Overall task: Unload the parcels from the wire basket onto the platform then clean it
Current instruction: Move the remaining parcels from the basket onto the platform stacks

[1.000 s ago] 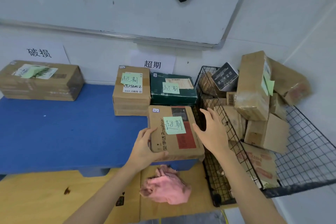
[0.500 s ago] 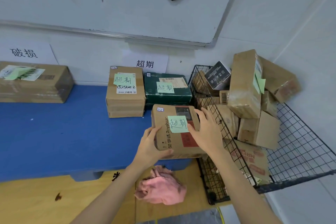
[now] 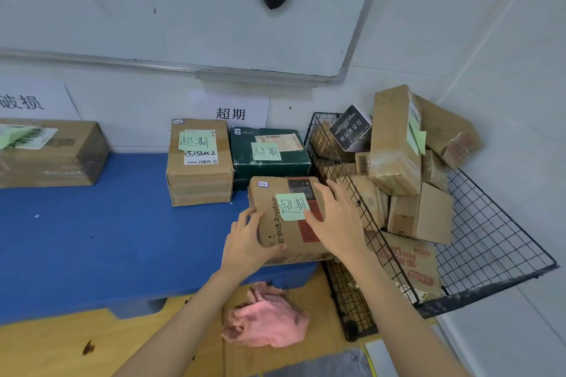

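Observation:
A brown Royalstar parcel with a green sticky note lies on the blue platform at its front right corner. My left hand grips its near left corner, and my right hand lies flat on its top right side. The black wire basket stands to the right against the wall, holding several brown parcels piled up. A crumpled pink cloth lies on the wooden floor below the platform edge.
On the platform's back stand a brown box and a dark green box, both with green notes. A long brown box sits far left. A whiteboard hangs on the wall above.
My right hand moved from the parcel's right edge onto its top. The parcel has shifted slightly back and right on the platform, with my left hand still on its corner.

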{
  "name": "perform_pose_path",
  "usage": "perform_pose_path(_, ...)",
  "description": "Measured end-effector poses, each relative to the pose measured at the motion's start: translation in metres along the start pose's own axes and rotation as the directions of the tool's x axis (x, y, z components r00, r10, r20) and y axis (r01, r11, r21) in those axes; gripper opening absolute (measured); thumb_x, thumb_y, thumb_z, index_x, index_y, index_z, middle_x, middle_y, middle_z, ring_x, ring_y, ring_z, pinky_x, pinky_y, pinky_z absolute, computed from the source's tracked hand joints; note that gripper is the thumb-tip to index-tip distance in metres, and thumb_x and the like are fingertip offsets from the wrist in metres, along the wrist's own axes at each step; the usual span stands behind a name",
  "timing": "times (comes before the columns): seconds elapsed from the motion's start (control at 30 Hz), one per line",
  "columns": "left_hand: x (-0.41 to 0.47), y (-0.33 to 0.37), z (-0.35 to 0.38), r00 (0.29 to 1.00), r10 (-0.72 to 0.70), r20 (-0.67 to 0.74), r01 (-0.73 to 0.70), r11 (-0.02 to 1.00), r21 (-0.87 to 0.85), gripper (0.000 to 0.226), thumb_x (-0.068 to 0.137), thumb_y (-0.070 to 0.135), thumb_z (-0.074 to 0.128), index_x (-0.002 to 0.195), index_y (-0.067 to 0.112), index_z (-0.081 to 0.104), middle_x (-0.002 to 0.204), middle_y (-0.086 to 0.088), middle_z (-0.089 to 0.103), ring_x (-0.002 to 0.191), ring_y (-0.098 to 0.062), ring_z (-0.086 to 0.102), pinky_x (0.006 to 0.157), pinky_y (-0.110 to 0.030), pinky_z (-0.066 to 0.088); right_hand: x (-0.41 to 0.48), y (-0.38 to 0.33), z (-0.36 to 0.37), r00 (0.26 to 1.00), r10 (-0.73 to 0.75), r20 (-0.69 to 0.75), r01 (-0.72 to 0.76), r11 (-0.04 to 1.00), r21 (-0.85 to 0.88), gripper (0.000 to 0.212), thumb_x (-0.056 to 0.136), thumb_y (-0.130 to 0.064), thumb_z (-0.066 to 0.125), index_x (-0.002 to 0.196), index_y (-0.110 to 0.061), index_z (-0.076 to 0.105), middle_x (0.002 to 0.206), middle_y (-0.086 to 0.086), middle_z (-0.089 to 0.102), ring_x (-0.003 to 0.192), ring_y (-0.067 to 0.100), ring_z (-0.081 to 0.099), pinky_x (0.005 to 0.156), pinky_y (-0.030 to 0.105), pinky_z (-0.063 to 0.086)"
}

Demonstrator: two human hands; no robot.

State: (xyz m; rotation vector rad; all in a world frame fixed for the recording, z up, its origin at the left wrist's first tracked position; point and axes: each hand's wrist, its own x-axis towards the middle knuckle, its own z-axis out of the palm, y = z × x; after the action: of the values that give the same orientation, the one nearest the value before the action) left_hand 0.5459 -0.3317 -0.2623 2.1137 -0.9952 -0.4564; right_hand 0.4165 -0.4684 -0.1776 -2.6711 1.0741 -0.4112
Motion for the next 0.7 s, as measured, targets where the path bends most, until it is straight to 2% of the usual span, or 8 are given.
perform_pose_path(0.1,0.001,0.012,-0.015,0.997,0.061,-0.046,-0.057,0.995,0.083,0.087,0.07,0.063,0.063,0.146,0.031,0.037,0.152,0.01,0.032,0.13,-0.021,0.036,0.102,-0.039,0.037,0.001,-0.007,-0.01,0.999,-0.035,-0.031,0.035,0.999,-0.006,0.062,0.094,-0.043,0.059,0.149,-0.025,0.036,0.159,0.001,0.028,0.149,0.021,0.02,0.118,0.042,0.031)
perform_pose_path(0.2,0.008,0.027,-0.033,0.983,0.154,-0.1,-0.128,0.965,0.229,0.078,0.081,0.053,0.067,0.149,0.032,0.034,0.155,0.009,0.03,0.137,-0.02,0.03,0.107,-0.039,0.031,0.004,-0.013,-0.025,0.996,-0.072,-0.054,0.07,0.997,-0.028,0.062,0.096,-0.044,0.057,0.15,-0.025,0.034,0.161,0.002,0.024,0.152,0.021,0.013,0.12,0.041,0.024)
perform_pose_path(0.27,0.012,0.037,-0.046,0.967,0.213,-0.139,-0.158,0.932,0.327,0.077,0.085,0.054,0.063,0.151,0.033,0.031,0.158,0.008,0.027,0.14,-0.021,0.028,0.109,-0.04,0.029,0.005,-0.015,-0.037,0.994,-0.087,-0.07,0.085,0.996,-0.036,0.061,0.097,-0.045,0.054,0.151,-0.026,0.033,0.163,0.001,0.02,0.153,0.02,0.007,0.12,0.041,0.02)
perform_pose_path(0.47,0.029,0.065,-0.062,0.921,0.34,-0.189,-0.196,0.825,0.53,0.075,0.085,0.063,0.055,0.15,0.029,0.038,0.154,0.0,0.038,0.137,-0.028,0.038,0.105,-0.044,0.035,0.01,0.0,-0.073,0.984,-0.109,-0.141,0.094,0.989,-0.112,0.06,0.098,-0.048,0.051,0.152,-0.027,0.034,0.164,0.0,0.018,0.153,0.02,0.007,0.12,0.039,0.015)
perform_pose_path(0.6,0.037,0.089,-0.057,0.922,0.343,-0.18,-0.185,0.799,0.573,0.079,0.08,0.071,0.032,0.146,0.029,0.042,0.152,-0.002,0.042,0.135,-0.031,0.04,0.105,-0.048,0.038,0.012,0.026,-0.092,0.987,-0.085,-0.139,0.064,0.987,-0.147,0.063,0.097,-0.05,0.05,0.153,-0.029,0.03,0.165,0.0,0.014,0.153,0.02,0.004,0.121,0.041,0.015)
perform_pose_path(0.7,0.043,0.11,-0.048,0.913,0.369,-0.172,-0.203,0.778,0.594,0.079,0.08,0.071,0.03,0.145,0.028,0.045,0.151,-0.004,0.044,0.132,-0.033,0.043,0.102,-0.05,0.04,0.015,0.051,-0.104,0.988,-0.082,-0.13,0.062,0.986,-0.154,0.065,0.098,-0.053,0.048,0.155,-0.03,0.027,0.165,0.0,0.012,0.153,0.021,0.002,0.121,0.043,0.013)
